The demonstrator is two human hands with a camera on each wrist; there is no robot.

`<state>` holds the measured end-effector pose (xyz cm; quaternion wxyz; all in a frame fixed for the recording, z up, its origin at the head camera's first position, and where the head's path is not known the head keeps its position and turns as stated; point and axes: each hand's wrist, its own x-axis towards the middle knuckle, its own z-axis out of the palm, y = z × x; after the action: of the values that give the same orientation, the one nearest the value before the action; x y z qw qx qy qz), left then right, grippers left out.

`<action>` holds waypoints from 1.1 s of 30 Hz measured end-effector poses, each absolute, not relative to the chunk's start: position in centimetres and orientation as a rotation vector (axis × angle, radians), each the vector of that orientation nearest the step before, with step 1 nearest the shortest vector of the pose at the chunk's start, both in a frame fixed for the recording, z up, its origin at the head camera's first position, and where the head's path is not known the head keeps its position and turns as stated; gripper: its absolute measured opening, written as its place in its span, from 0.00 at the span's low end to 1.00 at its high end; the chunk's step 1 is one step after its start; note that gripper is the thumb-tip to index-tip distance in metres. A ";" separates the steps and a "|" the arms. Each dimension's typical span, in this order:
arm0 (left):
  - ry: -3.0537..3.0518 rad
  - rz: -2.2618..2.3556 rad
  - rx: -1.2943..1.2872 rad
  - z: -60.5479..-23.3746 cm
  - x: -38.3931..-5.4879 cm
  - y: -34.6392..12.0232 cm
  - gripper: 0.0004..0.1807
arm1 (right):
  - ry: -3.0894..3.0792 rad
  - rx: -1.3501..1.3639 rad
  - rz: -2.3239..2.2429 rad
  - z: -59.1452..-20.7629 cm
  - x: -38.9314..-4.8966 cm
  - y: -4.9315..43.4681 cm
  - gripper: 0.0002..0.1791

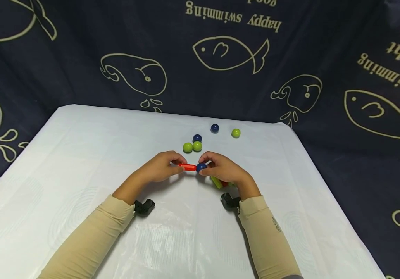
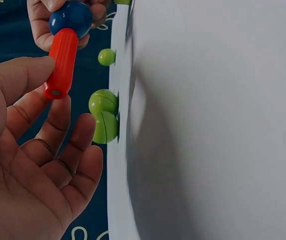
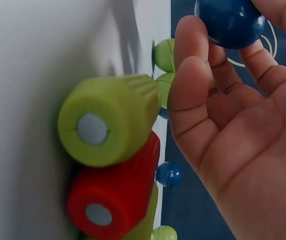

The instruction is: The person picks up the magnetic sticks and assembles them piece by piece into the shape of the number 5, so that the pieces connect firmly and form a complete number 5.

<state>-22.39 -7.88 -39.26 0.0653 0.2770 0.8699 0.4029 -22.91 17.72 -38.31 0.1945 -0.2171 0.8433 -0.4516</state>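
My left hand (image 1: pixel 159 167) pinches a red grooved rod (image 2: pixel 63 62) between thumb and fingers. A grey disc shows in the rod's near end in the left wrist view. Opposite it, my right hand (image 1: pixel 226 169) holds a glossy dark blue ball (image 1: pixel 201 167) with thumb and fingertips. Ball and rod touch end to end, held above the white table. Beneath the right hand lie a yellow-green rod (image 3: pixel 108 120) and another red rod (image 3: pixel 115 195), side by side, with a further green rod (image 3: pixel 144 215) partly hidden behind them.
Beyond the hands, two green balls (image 1: pixel 187 147) sit close together beside a blue ball (image 1: pixel 197 138). Farther back are another blue ball (image 1: pixel 215 128) and a green ball (image 1: pixel 236 133). A dark curtain with fish drawings (image 1: pixel 221 93) hangs behind the white table (image 1: pixel 99 147).
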 end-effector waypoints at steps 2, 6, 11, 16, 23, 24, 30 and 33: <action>2.625 1.220 0.827 -39.2 -22.5 -8.0 0.09 | 2.367 -0.609 -1.265 -38.4 -23.0 17.8 0.14; 2.629 1.246 0.835 -39.1 -22.7 -8.3 0.10 | 2.370 -0.593 -1.280 -38.3 -23.0 18.2 0.14; 2.627 1.282 0.851 -38.8 -23.1 -8.5 0.11 | 2.357 -0.559 -1.300 -38.2 -23.0 18.4 0.14; 2.631 1.263 0.831 -38.2 -23.8 -8.5 0.12 | 2.345 -0.559 -1.298 -38.4 -23.3 18.4 0.14; 2.605 1.157 0.798 -36.4 -26.1 -7.6 0.13 | 2.356 -0.532 -1.301 -38.5 -23.3 18.5 0.14; 2.592 1.152 0.785 -36.1 -26.5 -7.4 0.13 | 2.356 -0.530 -1.300 -38.4 -23.3 18.5 0.14; 2.542 1.155 0.680 -35.4 -29.4 -6.6 0.14 | 2.372 -0.518 -1.275 -38.3 -23.3 18.7 0.14; 2.548 1.146 0.647 -35.6 -30.7 -6.2 0.15 | 2.394 -0.514 -1.262 -38.2 -23.4 18.9 0.13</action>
<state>-30.71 -6.21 -35.58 0.1363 0.2235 0.8802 0.3959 -23.36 18.89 -38.18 0.1924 -0.1832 0.8528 -0.4496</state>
